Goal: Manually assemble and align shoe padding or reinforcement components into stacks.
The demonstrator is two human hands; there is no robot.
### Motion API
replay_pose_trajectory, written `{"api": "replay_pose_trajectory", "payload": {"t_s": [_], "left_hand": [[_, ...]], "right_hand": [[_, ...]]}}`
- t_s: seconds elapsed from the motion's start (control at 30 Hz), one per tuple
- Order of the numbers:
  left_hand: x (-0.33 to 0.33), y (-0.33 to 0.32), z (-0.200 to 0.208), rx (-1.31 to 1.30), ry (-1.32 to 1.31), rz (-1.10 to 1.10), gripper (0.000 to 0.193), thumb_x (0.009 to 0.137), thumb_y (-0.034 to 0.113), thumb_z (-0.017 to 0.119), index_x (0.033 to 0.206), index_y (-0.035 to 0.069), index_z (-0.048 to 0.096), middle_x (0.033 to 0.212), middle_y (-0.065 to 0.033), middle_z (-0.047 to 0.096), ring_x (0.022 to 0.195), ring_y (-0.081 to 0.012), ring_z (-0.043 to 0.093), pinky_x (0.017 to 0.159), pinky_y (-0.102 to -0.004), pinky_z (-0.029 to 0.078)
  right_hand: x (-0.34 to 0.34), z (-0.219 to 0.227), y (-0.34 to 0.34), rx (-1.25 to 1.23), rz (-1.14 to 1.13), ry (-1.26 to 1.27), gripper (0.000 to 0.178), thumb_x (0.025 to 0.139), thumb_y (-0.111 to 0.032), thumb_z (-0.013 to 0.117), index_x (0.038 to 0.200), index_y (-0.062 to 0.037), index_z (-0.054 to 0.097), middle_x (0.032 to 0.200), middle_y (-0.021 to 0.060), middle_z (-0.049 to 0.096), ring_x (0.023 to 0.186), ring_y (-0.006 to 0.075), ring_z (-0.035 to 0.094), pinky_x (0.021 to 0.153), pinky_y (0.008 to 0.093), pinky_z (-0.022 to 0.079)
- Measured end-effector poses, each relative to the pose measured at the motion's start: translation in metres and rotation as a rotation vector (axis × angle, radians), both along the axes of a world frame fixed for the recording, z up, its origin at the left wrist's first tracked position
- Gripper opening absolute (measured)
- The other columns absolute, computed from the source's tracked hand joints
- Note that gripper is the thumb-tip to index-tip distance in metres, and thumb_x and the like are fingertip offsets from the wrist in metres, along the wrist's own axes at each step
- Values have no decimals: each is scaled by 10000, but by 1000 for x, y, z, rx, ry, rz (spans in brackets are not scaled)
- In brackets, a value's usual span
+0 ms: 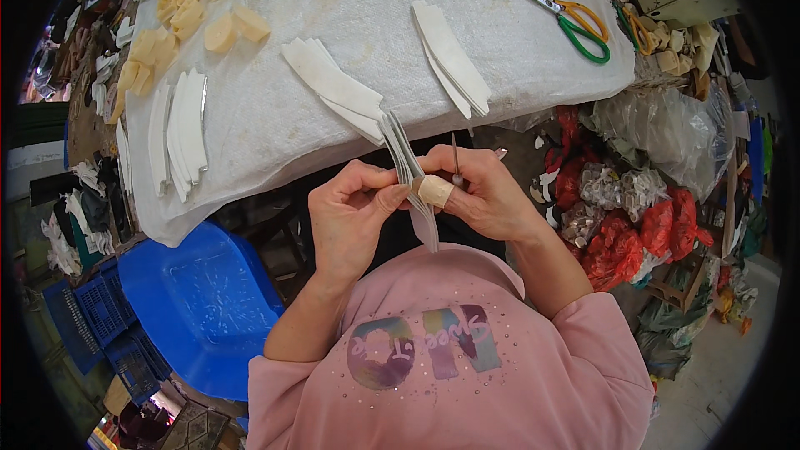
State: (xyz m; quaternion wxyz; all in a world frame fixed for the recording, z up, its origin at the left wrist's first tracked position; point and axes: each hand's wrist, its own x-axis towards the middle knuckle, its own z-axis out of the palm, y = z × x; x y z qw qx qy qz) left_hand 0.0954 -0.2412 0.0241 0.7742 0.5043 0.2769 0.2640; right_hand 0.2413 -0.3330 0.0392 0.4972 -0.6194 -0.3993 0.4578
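A fanned bundle of thin white curved strips (423, 215) stands upright between my hands, in front of my chest. My left hand (343, 212) pinches it from the left with thumb and fingers. From the right, my right hand (492, 200) is closed beside the bundle, its tan-wrapped thumb against the strips. A thin pointed metal tool (456, 158) sticks up out of the right hand; its kind is mostly hidden. Just beyond, a stack of similar white strips (337, 87) lies on the covered table. More strips lie at the right (450, 58) and the left (187, 129).
White woven sheeting covers the table (275, 154). Pale yellow moulded pieces (187, 0) sit at far left; scissors with green and orange handles (575, 25) lie at far right. A blue plastic chair (204, 300) stands left. Red plastic bags (621, 242) are piled right.
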Motion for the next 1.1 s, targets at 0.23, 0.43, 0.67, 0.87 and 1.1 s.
{"api": "replay_pose_trajectory", "payload": {"t_s": [0.23, 0.43, 0.67, 0.87, 1.1], "left_hand": [[0, -1, 5, 76, 59, 2, 120, 785, 30, 675, 839, -60, 618, 822, -90, 590, 701, -147, 601, 643, -270, 548], [-2, 2, 6, 65, 141, -49, 55, 798, -24, 624, 828, -69, 615, 775, -91, 596, 663, -136, 605, 597, -255, 546], [-1, 2, 11, 73, 225, -76, 49, 811, -18, 604, 796, -64, 598, 716, -95, 606, 604, -125, 599, 545, -254, 537], [-3, 3, 7, -20, 173, -105, 63, 811, -19, 612, 822, -78, 594, 741, -101, 613, 634, -112, 604, 567, -232, 543], [-3, 0, 5, 10, 166, -90, 85, 820, -10, 601, 858, -80, 572, 761, -111, 612, 651, -116, 604, 589, -237, 540]], "right_hand": [[-1, 0, 0, 59, 6, -130, 133, 805, -72, 601, 900, 21, 593, 735, 106, 590, 615, 167, 571, 549, 282, 440], [-4, -1, -1, 98, 47, -285, 181, 783, -54, 574, 948, 19, 588, 743, 139, 540, 686, 289, 548, 606, 345, 433], [-4, -1, -1, 128, 76, -303, 166, 800, -57, 567, 946, 20, 583, 769, 143, 558, 698, 295, 562, 617, 348, 446], [-1, 0, -2, 58, 106, -300, 133, 809, -72, 559, 903, 17, 588, 738, 158, 570, 680, 312, 585, 595, 346, 448], [1, 2, 0, -38, 104, -47, 132, 825, -68, 537, 902, 25, 590, 706, 123, 597, 621, 200, 592, 561, 290, 448]]}}
